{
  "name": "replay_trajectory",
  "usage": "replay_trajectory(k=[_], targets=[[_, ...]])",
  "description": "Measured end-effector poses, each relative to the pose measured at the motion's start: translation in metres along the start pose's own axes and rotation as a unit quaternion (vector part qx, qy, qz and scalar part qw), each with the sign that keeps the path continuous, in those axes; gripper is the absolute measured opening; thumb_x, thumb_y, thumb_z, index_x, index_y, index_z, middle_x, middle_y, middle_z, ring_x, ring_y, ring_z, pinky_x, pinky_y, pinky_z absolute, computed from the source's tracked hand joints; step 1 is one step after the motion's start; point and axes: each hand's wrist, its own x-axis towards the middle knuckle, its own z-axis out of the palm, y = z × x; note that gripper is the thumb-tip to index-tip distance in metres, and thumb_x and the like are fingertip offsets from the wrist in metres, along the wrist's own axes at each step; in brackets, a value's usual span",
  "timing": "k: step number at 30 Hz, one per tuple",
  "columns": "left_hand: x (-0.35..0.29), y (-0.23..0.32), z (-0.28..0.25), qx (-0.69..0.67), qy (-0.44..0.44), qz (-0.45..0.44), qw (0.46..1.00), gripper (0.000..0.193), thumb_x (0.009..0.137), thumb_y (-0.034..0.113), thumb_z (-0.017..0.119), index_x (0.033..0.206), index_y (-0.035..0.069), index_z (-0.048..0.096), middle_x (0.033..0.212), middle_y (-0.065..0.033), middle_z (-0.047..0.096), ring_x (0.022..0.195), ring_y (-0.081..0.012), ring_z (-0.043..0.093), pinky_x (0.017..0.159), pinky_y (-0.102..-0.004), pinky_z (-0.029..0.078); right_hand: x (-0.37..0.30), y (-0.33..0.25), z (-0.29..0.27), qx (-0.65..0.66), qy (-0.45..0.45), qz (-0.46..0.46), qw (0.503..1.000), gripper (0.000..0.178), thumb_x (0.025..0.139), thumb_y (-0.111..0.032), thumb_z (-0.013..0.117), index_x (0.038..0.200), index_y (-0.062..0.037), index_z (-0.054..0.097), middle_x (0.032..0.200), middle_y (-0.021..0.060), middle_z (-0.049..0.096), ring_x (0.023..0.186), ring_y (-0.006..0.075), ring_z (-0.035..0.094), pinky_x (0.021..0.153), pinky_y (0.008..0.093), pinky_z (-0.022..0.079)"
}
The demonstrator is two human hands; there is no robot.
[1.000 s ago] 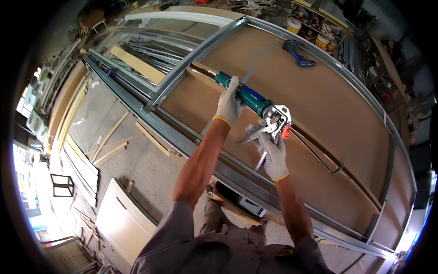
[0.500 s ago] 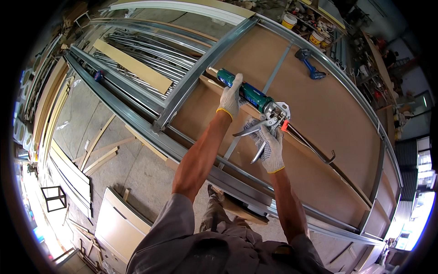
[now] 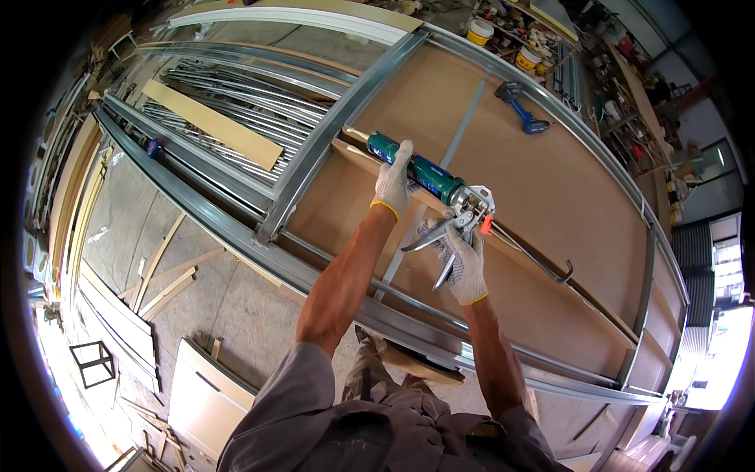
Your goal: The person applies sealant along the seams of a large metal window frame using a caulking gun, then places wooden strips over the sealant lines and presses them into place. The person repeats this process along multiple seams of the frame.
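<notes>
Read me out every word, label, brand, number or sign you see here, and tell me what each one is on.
Nothing here is clear enough to quote.
Green and blue cartridge in the caulking gun: pale lettering, too small and partly covered by the left hand.
Yellow and white bucket: any label is too small to read.
Blue cordless drill: no lettering I can make out.

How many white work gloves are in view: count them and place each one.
2: one on the left hand, wrapped around the green cartridge; one on the right hand, gripping the caulking gun. Others may be hidden.
</notes>
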Motion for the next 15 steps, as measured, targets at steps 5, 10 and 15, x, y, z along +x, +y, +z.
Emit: replay_trajectory(k=[5,10,15], targets=[[-0.002,-0.008,0.003,-0.015,-0.001,-0.005,1.0,0.051,0.092,0.054,0.081,0.111,0.01,0.065,0.097,-0.0035,0.061,0.088,-0.0199,0.068,0.083,-0.0402,0.061,-0.001,-0.004,0.005,-0.038,0.02,-0.013,0.999,0.021,0.103,-0.005,0.064,0.124,-0.0034,0.063,0.101,0.0116,0.07,0.096,0.0273,0.073,0.099,0.0512,0.06],[-0.009,-0.011,0.011,-0.029,0.01,-0.009,0.999,0.047,0.094,0.051,0.08,0.11,0.01,0.065,0.098,-0.0037,0.061,0.089,-0.0202,0.068,0.084,-0.0406,0.062,-0.002,-0.007,0.0,-0.069,0.026,-0.02,0.997,0.02,0.099,-0.003,0.069,0.118,-0.0043,0.064,0.094,0.0091,0.069,0.088,0.0226,0.072,0.085,0.0453,0.062],[-0.016,-0.017,0.016,-0.058,-0.008,-0.011,0.998,0.046,0.094,0.049,0.08,0.112,0.01,0.064,0.1,-0.0046,0.061,0.09,-0.0223,0.068,0.085,-0.0431,0.062,-0.009,-0.015,0.003,-0.07,0.034,-0.022,0.997,0.014,0.098,-0.002,0.07,0.11,-0.0033,0.064,0.089,0.0078,0.066,0.082,0.0216,0.069,0.081,0.0448,0.062]])
